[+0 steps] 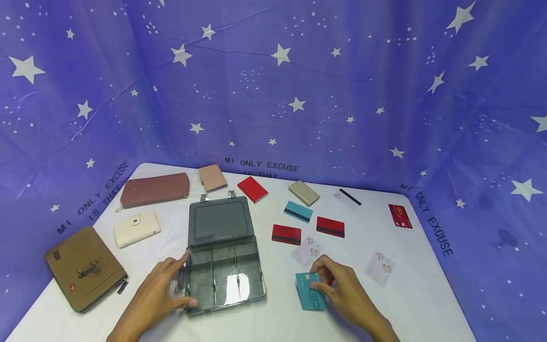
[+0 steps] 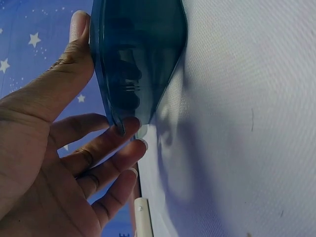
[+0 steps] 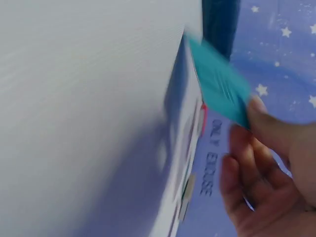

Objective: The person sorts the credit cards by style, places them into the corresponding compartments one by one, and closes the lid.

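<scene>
A teal bank card is pinched between the thumb and fingers of my right hand, just over the white table to the right of the box. In the right wrist view the card sticks out tilted from the fingertips. My left hand grips the left side of a translucent grey plastic box, thumb at the near corner and index finger by the hinge side. Its lid lies back, unfolded, and dividers split the tray into compartments. The left wrist view shows the box side close to the thumb.
Red cards, a blue card and pale floral cards lie on the right; a red card is near the edge. Behind are a red holder and gold case. Left: brown pouch, cream wallet, long wallet.
</scene>
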`<state>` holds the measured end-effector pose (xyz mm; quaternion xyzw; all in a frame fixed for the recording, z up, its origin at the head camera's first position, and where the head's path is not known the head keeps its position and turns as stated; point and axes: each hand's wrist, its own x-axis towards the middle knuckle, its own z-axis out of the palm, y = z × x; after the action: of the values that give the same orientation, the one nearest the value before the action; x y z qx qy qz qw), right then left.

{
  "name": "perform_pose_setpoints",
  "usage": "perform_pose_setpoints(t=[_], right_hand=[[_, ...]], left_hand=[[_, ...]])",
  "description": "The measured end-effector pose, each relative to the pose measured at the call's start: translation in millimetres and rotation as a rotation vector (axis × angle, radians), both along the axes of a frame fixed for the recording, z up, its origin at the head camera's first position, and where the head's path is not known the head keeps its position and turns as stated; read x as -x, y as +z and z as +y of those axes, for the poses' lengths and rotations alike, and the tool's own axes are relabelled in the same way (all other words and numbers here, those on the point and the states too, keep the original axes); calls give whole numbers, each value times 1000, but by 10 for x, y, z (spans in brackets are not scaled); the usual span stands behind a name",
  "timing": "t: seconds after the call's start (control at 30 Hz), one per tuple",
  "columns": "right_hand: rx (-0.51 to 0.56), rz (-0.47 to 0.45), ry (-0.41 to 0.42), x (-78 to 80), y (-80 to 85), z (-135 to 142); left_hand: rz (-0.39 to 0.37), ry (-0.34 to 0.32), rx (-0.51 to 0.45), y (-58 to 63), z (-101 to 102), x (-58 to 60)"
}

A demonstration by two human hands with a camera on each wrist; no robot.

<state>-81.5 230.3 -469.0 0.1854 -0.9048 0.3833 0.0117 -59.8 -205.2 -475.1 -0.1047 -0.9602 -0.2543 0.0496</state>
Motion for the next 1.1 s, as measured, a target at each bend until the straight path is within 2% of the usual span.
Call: perform_pose_setpoints(t=[0.1,0.17,0.3,0.4,0.47,0.6,0.83,1.0,1.1], right_hand=[[128,84,-49,74,43,-155],[232,96,-48,118,86,-271],[408,44,-28,167,192,-563],[431,19,-16,202,206,-776],[407,23,-1,233,167,-891],[299,104,21,270,117,-1085],[-50,241,-3,283,1,-1239],[-253,257,1,296,-33,-1248],[-268,225,32,334,-35,-1230]], left_hand=[[-12,4,1,6,0,16],[-20,5,3,9,3,23],[-28,10,5,11,13,24],[-27,12,-1,16,14,23],[-33,14,-8,19,11,22],[-33,14,-10,11,15,18],[-44,8,1,-11,44,14],[-61,19,17,0,39,9],[-57,21,24,11,28,7]])
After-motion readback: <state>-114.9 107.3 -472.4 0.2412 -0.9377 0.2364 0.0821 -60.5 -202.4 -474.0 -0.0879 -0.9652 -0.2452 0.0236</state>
